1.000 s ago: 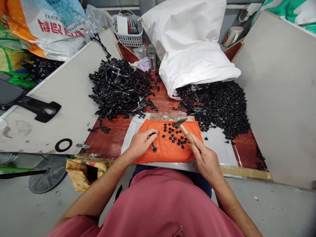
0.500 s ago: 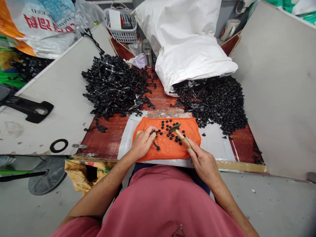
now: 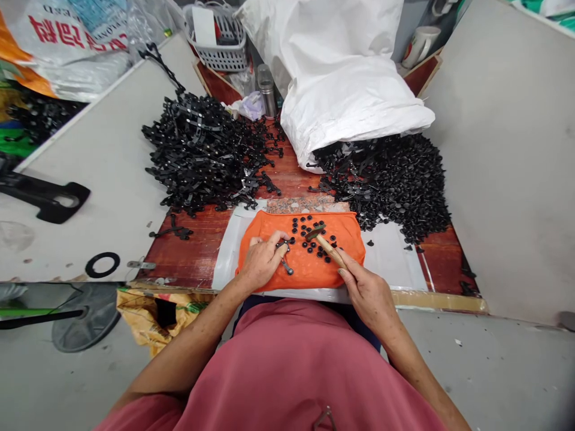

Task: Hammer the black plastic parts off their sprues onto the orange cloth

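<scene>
Hands apart: L hand (image 3: 263,263) pinches a blk strap (image 3: 287,266) btwn thumb & fingers, its free end just R of that hand, over the orange cloth (image 3: 258,226); R hand (image 3: 369,294) is wrapped round a hammer (image 3: 331,251), its head fwd & L of the grip, by the blk buttons (image 3: 309,250) btwn & beyond both hands; strap pile (image 3: 202,155) beyond L hand, button pile (image 3: 406,185) & white sack (image 3: 350,84) beyond R
</scene>
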`<state>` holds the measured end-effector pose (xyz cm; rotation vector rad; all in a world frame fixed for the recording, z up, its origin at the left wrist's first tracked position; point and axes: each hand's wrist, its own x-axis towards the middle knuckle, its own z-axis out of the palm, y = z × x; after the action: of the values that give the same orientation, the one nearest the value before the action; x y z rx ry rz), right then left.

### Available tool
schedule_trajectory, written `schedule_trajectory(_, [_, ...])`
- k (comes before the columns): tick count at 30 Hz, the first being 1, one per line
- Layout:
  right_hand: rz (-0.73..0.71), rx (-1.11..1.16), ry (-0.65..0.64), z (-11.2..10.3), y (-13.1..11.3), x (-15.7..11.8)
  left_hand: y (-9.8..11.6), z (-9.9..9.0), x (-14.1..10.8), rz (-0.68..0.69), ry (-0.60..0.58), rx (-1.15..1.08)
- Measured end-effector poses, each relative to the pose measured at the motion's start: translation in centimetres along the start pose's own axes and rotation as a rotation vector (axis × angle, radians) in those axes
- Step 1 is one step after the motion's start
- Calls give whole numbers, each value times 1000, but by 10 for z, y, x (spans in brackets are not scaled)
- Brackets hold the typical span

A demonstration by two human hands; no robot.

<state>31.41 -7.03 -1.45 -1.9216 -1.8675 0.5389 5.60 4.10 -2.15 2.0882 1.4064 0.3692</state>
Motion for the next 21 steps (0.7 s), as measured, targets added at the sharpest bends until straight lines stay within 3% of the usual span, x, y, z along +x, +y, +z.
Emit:
schedule_trajectory(6, [-8,-4,-17,0,-2,1,-2,0,1,2,-2,9])
schedule_trajectory(16, [-13,-19,-30,-3,-6,2,-4,-6,3,-42,52,-200])
schedule_trajectory(21, [-20,-29,-34,-1,-4,2,-5,-4,1,-26,46,-172])
